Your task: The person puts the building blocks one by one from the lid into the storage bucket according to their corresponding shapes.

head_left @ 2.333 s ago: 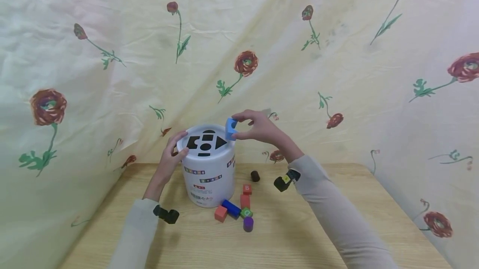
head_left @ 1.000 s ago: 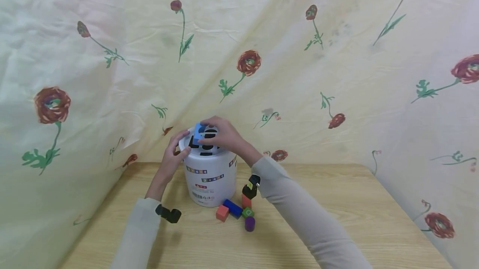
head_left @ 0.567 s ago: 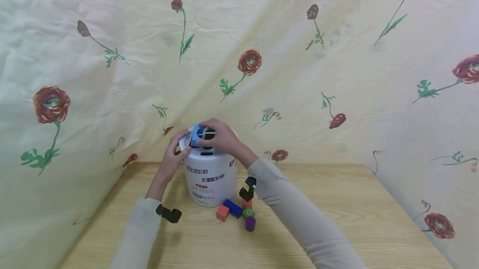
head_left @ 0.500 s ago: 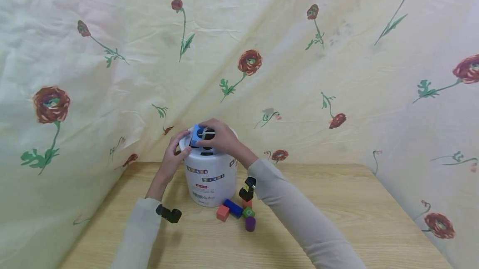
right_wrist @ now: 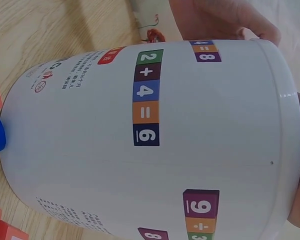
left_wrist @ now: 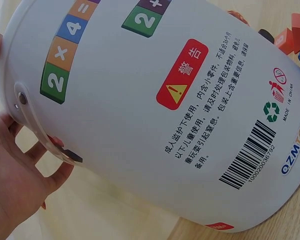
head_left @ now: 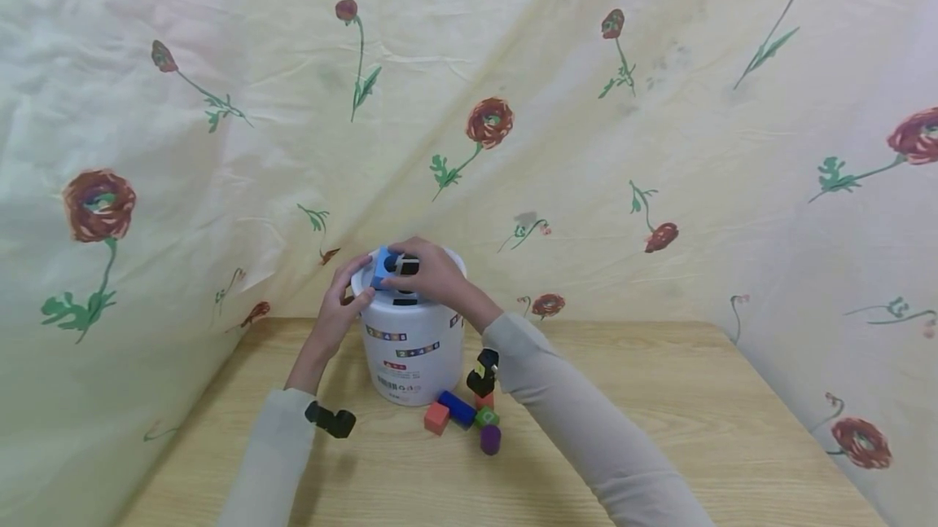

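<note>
Right hand point(head_left: 436, 276) pinching blue block point(head_left: 380, 268), moved leftward over lid point(head_left: 362, 279), left hand point(head_left: 338, 304) gripping bucket point(head_left: 428, 371)

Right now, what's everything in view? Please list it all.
bucket: 1, white, on the table
table: 1, pale wood, under the bucket
cloth: 1, floral cream, behind the table
notched block: 1, light blue, at the bucket's top
red blocks: at least 3, red, beside the bucket
long cylinder: 1, dark blue, beside red blocks
purple cylinder: 1, purple, frontmost loose piece
green block: 1, green, by the purple cylinder
black piece: 1, black, near the red blocks
wrist cameras: 2, black, one on each wrist
sleeves: 2, pale, on both arms
left hand: 1, bare, holding the bucket's rim
right hand: 1, bare, pinching the notched block
</note>
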`<action>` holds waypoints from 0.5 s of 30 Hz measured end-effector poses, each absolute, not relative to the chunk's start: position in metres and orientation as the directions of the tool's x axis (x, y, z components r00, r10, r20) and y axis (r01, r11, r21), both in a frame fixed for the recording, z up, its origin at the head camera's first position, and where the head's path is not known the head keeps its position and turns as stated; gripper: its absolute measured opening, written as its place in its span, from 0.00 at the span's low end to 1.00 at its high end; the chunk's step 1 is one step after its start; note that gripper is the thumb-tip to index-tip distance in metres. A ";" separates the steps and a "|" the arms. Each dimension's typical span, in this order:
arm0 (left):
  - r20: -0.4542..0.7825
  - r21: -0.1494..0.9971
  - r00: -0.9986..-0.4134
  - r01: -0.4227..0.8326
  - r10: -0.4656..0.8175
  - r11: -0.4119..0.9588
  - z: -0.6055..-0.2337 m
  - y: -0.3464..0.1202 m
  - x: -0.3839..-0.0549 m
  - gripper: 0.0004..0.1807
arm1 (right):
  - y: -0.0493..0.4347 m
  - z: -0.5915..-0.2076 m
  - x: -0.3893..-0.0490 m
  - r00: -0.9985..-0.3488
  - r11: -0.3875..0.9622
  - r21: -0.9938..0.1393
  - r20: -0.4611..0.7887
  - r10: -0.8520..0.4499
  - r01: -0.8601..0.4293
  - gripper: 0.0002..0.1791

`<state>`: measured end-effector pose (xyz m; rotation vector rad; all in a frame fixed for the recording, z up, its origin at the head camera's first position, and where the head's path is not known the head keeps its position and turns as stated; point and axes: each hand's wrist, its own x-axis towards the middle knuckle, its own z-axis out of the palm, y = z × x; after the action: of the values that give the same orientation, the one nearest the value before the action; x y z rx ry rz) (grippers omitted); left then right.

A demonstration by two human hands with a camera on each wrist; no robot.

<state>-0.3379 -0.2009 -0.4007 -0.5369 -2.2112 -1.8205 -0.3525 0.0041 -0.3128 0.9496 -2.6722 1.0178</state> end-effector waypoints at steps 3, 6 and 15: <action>0.395 0.896 -0.909 0.414 0.135 0.162 -0.401 -0.201 -0.338 0.33 | 0.003 -0.314 -0.353 -0.797 0.596 -0.537 0.318 -0.513 -0.598 0.34; 0.397 0.895 -0.907 0.416 0.139 0.161 -0.402 -0.201 -0.338 0.33 | 0.002 -0.314 -0.353 -0.795 0.617 -0.506 0.314 -0.519 -0.603 0.34; 0.410 0.889 -0.900 0.430 0.144 0.156 -0.402 -0.201 -0.338 0.33 | 0.000 -0.314 -0.350 -0.788 0.661 -0.429 0.312 -0.531 -0.616 0.34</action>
<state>-0.3378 -0.2014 -0.4019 -0.5601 -2.2022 -1.8193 -0.3503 -0.0002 -0.3141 0.9447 -2.7150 0.7900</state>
